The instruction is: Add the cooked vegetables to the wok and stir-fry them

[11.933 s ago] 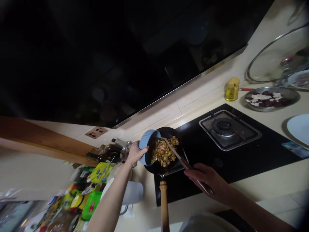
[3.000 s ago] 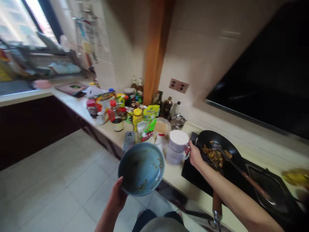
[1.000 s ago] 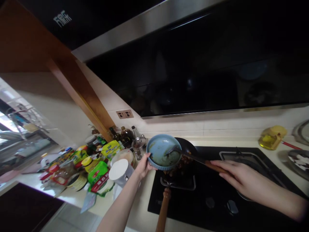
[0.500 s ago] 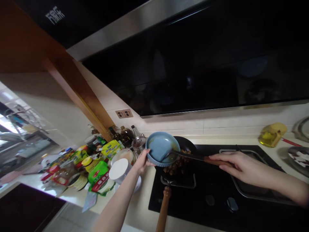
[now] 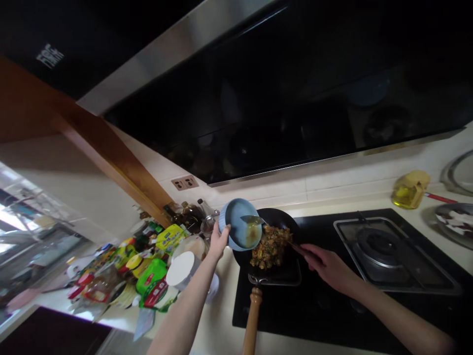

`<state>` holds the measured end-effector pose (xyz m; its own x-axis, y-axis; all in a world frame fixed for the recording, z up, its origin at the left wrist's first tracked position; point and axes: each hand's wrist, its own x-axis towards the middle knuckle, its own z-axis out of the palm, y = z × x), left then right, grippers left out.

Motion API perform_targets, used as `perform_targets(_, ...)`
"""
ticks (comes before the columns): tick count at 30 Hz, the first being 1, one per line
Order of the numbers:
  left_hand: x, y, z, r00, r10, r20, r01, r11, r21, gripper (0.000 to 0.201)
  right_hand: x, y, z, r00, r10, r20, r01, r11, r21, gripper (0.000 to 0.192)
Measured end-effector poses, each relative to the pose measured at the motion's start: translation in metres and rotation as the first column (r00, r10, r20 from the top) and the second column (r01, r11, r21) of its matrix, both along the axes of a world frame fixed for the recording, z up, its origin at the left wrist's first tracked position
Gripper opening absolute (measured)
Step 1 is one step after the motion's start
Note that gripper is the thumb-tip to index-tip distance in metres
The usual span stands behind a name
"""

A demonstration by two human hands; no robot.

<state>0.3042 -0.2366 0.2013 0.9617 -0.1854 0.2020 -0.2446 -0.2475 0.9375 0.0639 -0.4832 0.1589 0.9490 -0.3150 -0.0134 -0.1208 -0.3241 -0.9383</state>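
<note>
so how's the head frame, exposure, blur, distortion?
Head view: the range hood is almost black, daylight washes out the far left, and the horizon tilts with wide-angle bending. The jars at left are smeared. The left hand, blue bowl, food in the pan and right hand read clearly.

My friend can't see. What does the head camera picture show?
The left hand tips a blue bowl over a black pan of browned food on the stove, while the right hand holds a spatula in the bowl. Bottles and packets crowd the counter alongside.
</note>
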Motion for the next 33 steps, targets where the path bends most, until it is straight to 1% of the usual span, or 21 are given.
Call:
perform_targets(1, 0.001, -0.001, -0.003, 0.999, -0.007, 0.043, 0.007, 1.0, 0.015, 0.038, -0.004, 0.004, -0.002, 0.999, -0.004, -0.052, 0.01, 0.993, 0.118, 0.045)
perform_targets(3, 0.003, -0.004, -0.006, 0.994, -0.028, 0.101, 0.023, 0.999, 0.048, 0.041, -0.011, 0.01, -0.001, 0.988, 0.026, -0.152, 0.027, 0.941, 0.338, 0.049)
perform_targets(4, 0.004, -0.005, -0.007, 0.99, -0.039, 0.134, 0.029, 0.997, 0.073, 0.042, -0.015, 0.012, 0.0, 0.981, 0.054, -0.185, 0.029, 0.909, 0.417, 0.051)
perform_targets(6, 0.005, -0.007, -0.006, 0.974, -0.065, 0.219, 0.033, 0.989, 0.146, 0.044, -0.021, 0.011, 0.004, 0.974, 0.101, -0.204, 0.013, 0.87, 0.493, 0.054)
perform_targets(8, 0.006, -0.009, -0.003, 0.946, -0.09, 0.313, 0.015, 0.972, 0.234, 0.046, -0.028, 0.008, 0.004, 0.974, 0.132, -0.184, -0.024, 0.867, 0.498, 0.055)
perform_targets(9, 0.006, -0.01, -0.002, 0.931, -0.105, 0.35, 0.005, 0.961, 0.277, 0.048, -0.032, 0.006, 0.003, 0.977, 0.135, -0.164, -0.041, 0.878, 0.477, 0.054)
perform_targets(11, 0.005, -0.012, 0.001, 0.909, -0.144, 0.39, 0.001, 0.939, 0.344, 0.051, -0.039, 0.003, -0.002, 0.988, 0.108, -0.11, -0.058, 0.922, 0.383, 0.051)
perform_targets(13, 0.003, -0.014, 0.005, 0.891, -0.189, 0.412, 0.013, 0.919, 0.394, 0.054, -0.044, 0.001, -0.009, 0.998, 0.042, -0.041, -0.031, 0.968, 0.25, 0.047)
perform_targets(14, 0.001, -0.015, 0.006, 0.881, -0.214, 0.422, 0.023, 0.91, 0.413, 0.055, -0.044, 0.0, -0.012, 1.0, 0.005, -0.008, -0.003, 0.982, 0.191, 0.045)
perform_targets(15, -0.001, -0.015, 0.008, 0.87, -0.239, 0.431, 0.034, 0.901, 0.432, 0.054, -0.044, -0.001, -0.015, 0.999, -0.03, 0.018, 0.027, 0.988, 0.15, 0.045)
perform_targets(17, -0.006, -0.017, 0.012, 0.847, -0.289, 0.446, 0.056, 0.883, 0.467, 0.052, -0.041, -0.003, -0.02, 0.995, -0.082, 0.056, 0.075, 0.991, 0.114, 0.046)
perform_targets(20, -0.013, -0.018, 0.017, 0.819, -0.335, 0.465, 0.063, 0.859, 0.508, 0.052, -0.034, -0.005, -0.031, 0.988, -0.141, 0.069, 0.131, 0.983, 0.13, 0.051)
perform_targets(23, -0.017, -0.018, 0.021, 0.805, -0.345, 0.482, 0.05, 0.85, 0.525, 0.054, -0.033, 0.001, -0.045, 0.985, -0.169, 0.032, 0.16, 0.966, 0.201, 0.057)
perform_targets(24, -0.018, -0.018, 0.022, 0.802, -0.347, 0.486, 0.049, 0.85, 0.525, 0.055, -0.035, 0.004, -0.049, 0.987, -0.158, 0.011, 0.15, 0.958, 0.242, 0.058)
perform_targets(26, -0.018, -0.018, 0.023, 0.799, -0.344, 0.493, 0.046, 0.853, 0.52, 0.056, -0.041, 0.011, -0.055, 0.994, -0.095, -0.048, 0.106, 0.932, 0.348, 0.059)
perform_targets(28, -0.018, -0.018, 0.023, 0.797, -0.332, 0.504, 0.03, 0.856, 0.516, 0.058, -0.049, 0.015, -0.056, 0.995, -0.01, -0.101, 0.054, 0.894, 0.444, 0.06)
perform_targets(29, -0.018, -0.017, 0.023, 0.796, -0.329, 0.508, 0.024, 0.856, 0.517, 0.058, -0.052, 0.017, -0.053, 0.994, 0.018, -0.111, 0.036, 0.884, 0.466, 0.06)
perform_targets(30, -0.018, -0.017, 0.024, 0.795, -0.328, 0.51, 0.021, 0.856, 0.517, 0.058, -0.054, 0.017, -0.05, 0.994, 0.021, -0.104, 0.03, 0.887, 0.46, 0.059)
perform_targets(31, -0.019, -0.016, 0.024, 0.795, -0.326, 0.511, 0.019, 0.856, 0.516, 0.058, -0.054, 0.017, -0.047, 0.997, -0.002, -0.082, 0.037, 0.903, 0.429, 0.059)
perform_targets(33, -0.022, -0.015, 0.025, 0.799, -0.318, 0.51, 0.016, 0.859, 0.512, 0.06, -0.05, 0.016, -0.041, 0.996, -0.084, -0.011, 0.083, 0.938, 0.338, 0.056)
